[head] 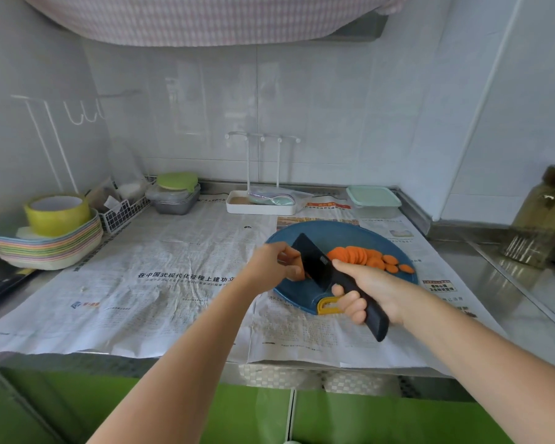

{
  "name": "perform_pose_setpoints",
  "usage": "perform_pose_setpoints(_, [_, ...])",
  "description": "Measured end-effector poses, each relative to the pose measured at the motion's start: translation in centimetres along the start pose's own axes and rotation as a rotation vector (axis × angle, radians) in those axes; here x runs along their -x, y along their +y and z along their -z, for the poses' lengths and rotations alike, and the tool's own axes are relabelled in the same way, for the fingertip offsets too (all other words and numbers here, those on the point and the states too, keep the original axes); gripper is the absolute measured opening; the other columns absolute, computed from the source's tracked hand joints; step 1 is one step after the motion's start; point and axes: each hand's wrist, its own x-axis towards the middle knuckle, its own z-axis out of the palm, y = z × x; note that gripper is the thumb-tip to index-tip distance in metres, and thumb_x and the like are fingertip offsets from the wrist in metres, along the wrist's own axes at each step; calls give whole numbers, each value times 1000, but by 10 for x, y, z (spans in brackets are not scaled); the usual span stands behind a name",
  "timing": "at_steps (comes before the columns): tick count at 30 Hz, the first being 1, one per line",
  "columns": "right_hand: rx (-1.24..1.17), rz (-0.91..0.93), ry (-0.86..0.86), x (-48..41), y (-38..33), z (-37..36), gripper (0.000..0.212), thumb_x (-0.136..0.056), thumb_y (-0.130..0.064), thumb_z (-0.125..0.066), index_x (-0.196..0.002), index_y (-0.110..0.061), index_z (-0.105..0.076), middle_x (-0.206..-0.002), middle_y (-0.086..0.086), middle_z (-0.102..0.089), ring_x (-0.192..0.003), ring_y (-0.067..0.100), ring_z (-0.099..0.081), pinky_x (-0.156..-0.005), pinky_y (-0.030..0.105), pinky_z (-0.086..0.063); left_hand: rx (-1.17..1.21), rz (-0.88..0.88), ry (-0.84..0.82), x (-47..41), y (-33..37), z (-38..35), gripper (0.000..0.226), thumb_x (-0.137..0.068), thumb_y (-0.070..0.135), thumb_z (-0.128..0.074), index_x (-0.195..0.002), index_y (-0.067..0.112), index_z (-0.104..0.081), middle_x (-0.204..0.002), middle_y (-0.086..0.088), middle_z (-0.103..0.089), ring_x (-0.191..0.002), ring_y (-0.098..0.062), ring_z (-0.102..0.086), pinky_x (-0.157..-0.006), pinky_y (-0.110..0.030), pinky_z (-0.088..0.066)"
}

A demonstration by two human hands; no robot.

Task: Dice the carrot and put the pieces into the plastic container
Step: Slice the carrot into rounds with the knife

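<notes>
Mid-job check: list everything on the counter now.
newspaper: several sheets, white, covering counter
cutting board: one, blue, on newspaper
knife: one, black, over cutting board
carrot slices: many, orange, on board, right of blade
carrot stub: one, orange, left of blade
plastic container: one, green-lidded, back right
plate stack: one, pastel, far left
tape roll: one, yellow, on plate stack
glass jar: one, amber, far right
left hand: one, holding carrot stub
right hand: one, gripping knife handle

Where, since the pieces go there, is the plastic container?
Head view: the plastic container sits back right, behind the blue cutting board, beside the white rack.
</notes>
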Motion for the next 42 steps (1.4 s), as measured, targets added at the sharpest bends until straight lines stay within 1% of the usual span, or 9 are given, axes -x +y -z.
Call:
perform_pose_setpoints(4, [-206, -20, -182, 0, 6, 28, 53, -90, -55, -46, -66, -9, -48, -40, -5, -32, -26, 6, -33, -25, 16, -29, -10, 14, -3, 1, 2, -1, 22, -86, 12, -67, -104, 20, -59, -110, -4, -62, -104, -21, -58, -92, -34, -48])
perform_pose_setpoints(7, [-178, -3, -241, 1, 4, 43, 47, -84, -53, -51, -69, -8, -51, -40, -5, -34, -26, 5, -34, -25, 16, -29, -5, 15, -5, 2, 3, -2, 24, -87, 12, -67, -107, 19, -59, -109, -1, -59, -103, -19, -56, -86, -28, -45])
perform_pose_setpoints(12, [-87, 48, -183, 8, -12, 56, 44, -82, -52, -55, -69, -9, -53, -42, -7, -33, -27, 3, -33, -26, 15, -29, -5, 17, 1, 4, 4, -2, 26, -84, 13, -70, -107, 19, -60, -108, 1, -60, -101, -16, -56, -85, -28, -44])
perform_pose_setpoints(21, [-155, 125, -169, 11, -6, 79, 42, -85, -49, -54, -71, -11, -48, -41, -6, -32, -27, 3, -31, -26, 16, -29, -33, 7, 29, 3, 4, -5, 32, -85, 16, -70, -115, 18, -60, -111, 4, -57, -101, -13, -52, -83, -25, -39])
perform_pose_setpoints(27, [171, 288, -27, 29, -10, 57, 45, -93, -54, -46, -74, -13, -45, -49, -2, -30, -36, 9, -28, -34, 20, -29, 12, -13, 181, 15, -8, -23, 34, -88, 26, -66, -121, 21, -55, -109, 5, -60, -101, -12, -58, -81, -22, -43])
perform_pose_setpoints(32, [923, 448, 330, 33, 3, 28, 47, -96, -54, -43, -80, -11, -52, -51, -1, -43, -38, 10, -41, -40, 23, -37, 63, -15, 247, 20, -13, -32, 39, -85, 25, -70, -121, 23, -55, -108, 6, -62, -95, -9, -60, -71, -15, -42])
perform_pose_setpoints(34, [1101, 545, 420, 29, 12, 23, 46, -96, -53, -43, -72, -15, -50, -51, -3, -40, -41, 9, -38, -44, 21, -31, 60, -3, 260, 19, -10, -31, 38, -83, 24, -72, -117, 24, -56, -103, 7, -62, -90, -8, -60, -67, -14, -42])
perform_pose_setpoints(37, [1063, 602, 449, 24, 22, 20, 47, -96, -50, -46, -65, -16, -39, -54, -4, -35, -45, 9, -32, -46, 22, -23, 72, -9, 283, 22, -9, -32, 36, -79, 22, -76, -110, 26, -58, -97, 9, -64, -84, -5, -61, -64, -15, -42])
perform_pose_setpoints(42, [1006, 618, 484, 21, 29, 19, 43, -95, -48, -49, -66, -17, -41, -59, -5, -42, -50, 8, -38, -47, 21, -26, 115, -26, 275, 29, -6, -36, 34, -79, 16, -76, -106, 27, -58, -96, 8, -65, -84, 0, -60, -60, -9, -42])
